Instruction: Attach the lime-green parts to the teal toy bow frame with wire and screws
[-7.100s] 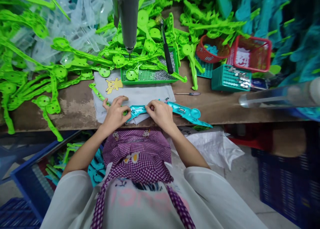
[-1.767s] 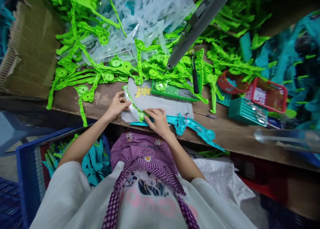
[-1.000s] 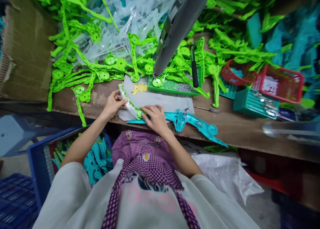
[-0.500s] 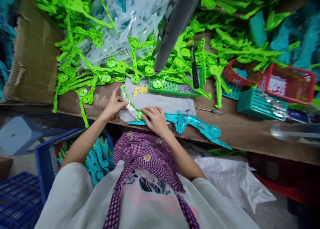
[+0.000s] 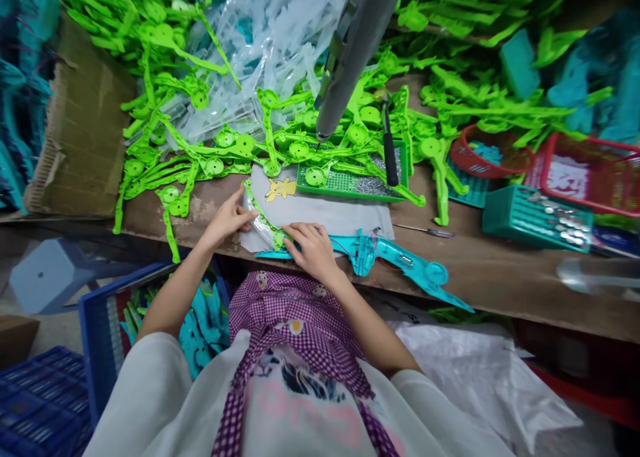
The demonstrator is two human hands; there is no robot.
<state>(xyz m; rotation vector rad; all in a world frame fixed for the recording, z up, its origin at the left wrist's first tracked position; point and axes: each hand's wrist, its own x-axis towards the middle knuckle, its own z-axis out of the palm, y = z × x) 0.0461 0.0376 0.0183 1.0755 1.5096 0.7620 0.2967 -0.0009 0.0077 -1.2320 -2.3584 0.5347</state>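
Note:
A curved plastic piece (image 5: 261, 223), clear with a bright green edge, lies at a slant near the table's front edge. My left hand (image 5: 229, 218) grips its upper end between thumb and fingers. At the lower end my right hand (image 5: 313, 249) has its fingers closed on the same piece, partly hiding it. Beneath and to the right stretches a long blue plastic part (image 5: 361, 256) with thin red wires. A grey cloth (image 5: 345, 213) with a yellow cartoon figure (image 5: 281, 188) lies under the work.
A grey powered screwdriver (image 5: 345, 60) hangs above a green tray (image 5: 345, 194) of small screws. Green plastic parts (image 5: 170, 167) are heaped behind. Rightward are a hammer (image 5: 389, 144), a small screwdriver (image 5: 425, 230), a red basket (image 5: 493, 167) and a teal basket (image 5: 530, 220).
The camera view has shifted slightly, so the surroundings sit a little lower and spread outward. Both hands keep hold of the curved piece, in nearly the same position.

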